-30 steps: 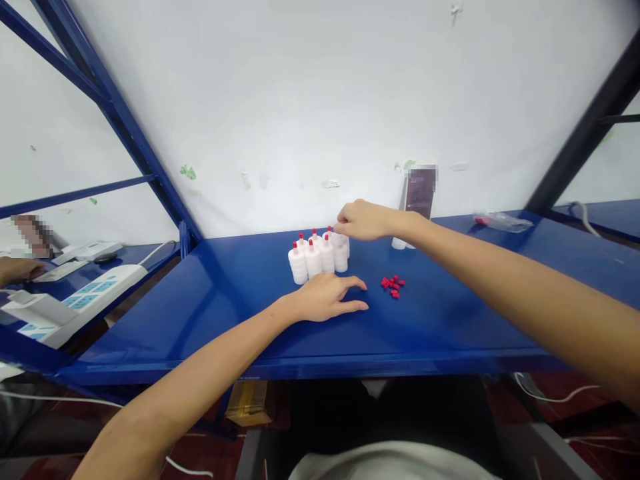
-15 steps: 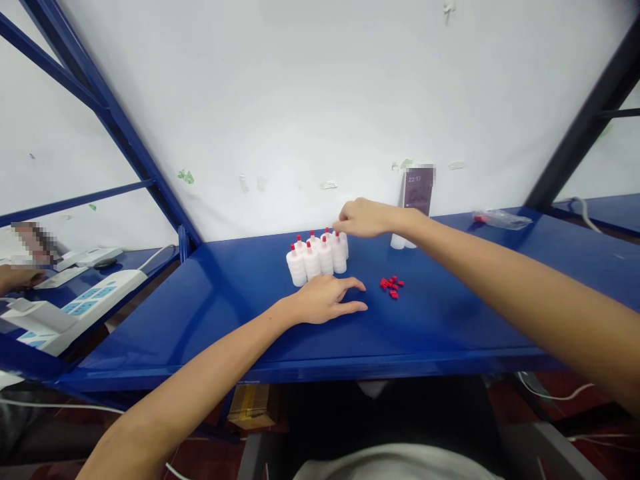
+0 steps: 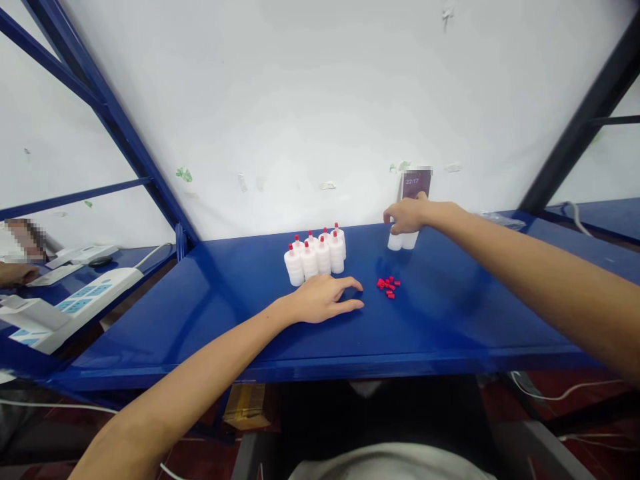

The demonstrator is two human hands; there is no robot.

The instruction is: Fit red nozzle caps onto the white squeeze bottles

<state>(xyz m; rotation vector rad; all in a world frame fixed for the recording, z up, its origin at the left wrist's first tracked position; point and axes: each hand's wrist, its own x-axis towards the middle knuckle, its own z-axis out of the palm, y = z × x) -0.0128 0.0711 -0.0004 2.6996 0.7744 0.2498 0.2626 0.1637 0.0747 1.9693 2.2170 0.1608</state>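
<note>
My left hand [image 3: 323,299] rests on the blue table with its thumb and index finger spread apart and nothing between them. Just behind it stands a close group of several white bottles [image 3: 311,261] with red caps on their tips. A small heap of loose red caps [image 3: 387,285] lies to the right of that hand. My right hand [image 3: 409,215] is over a second set of white bottles [image 3: 395,241] at the back, its fingers apart. It covers the tops of these bottles, so I cannot see whether it touches them.
A phone [image 3: 416,183] showing 22:17 leans on the wall behind my right hand. A clear plastic bag [image 3: 503,220] lies at the back right. To the left are a white power strip [image 3: 83,307] and another person's hand [image 3: 17,273]. Blue frame posts [image 3: 120,133] flank the table.
My right hand has moved right, from the back of the capped bottles to the bottles by the phone. A red-capped bottle it was covering now shows. My left hand stays in place.
</note>
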